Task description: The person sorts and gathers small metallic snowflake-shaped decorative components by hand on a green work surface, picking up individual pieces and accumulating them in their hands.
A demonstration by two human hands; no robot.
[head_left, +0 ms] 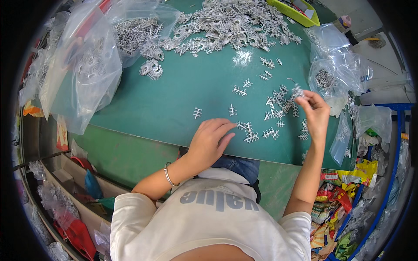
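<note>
My right hand [314,111] is raised over the right part of the green table, its thumb and fingers closed on a small grey branched piece [298,92]. Below it lies a loose cluster of similar grey branched pieces [283,102]. My left hand [212,138] rests near the table's front edge, fingers stretched to the right, thumb apart from them. Its fingertips reach the edge of another small group of grey pieces [248,132]; whether they touch is hard to see. Two single pieces, one grey piece [197,112] and another grey piece [232,109], lie just beyond it.
A big heap of grey ring-shaped and branched parts [235,26] covers the table's far side. Clear plastic bags [87,74] stand at the left, more bags [326,65] at the right. A yellow-green tray [300,13] sits far right. Colourful packets [335,195] fill a blue-framed rack below.
</note>
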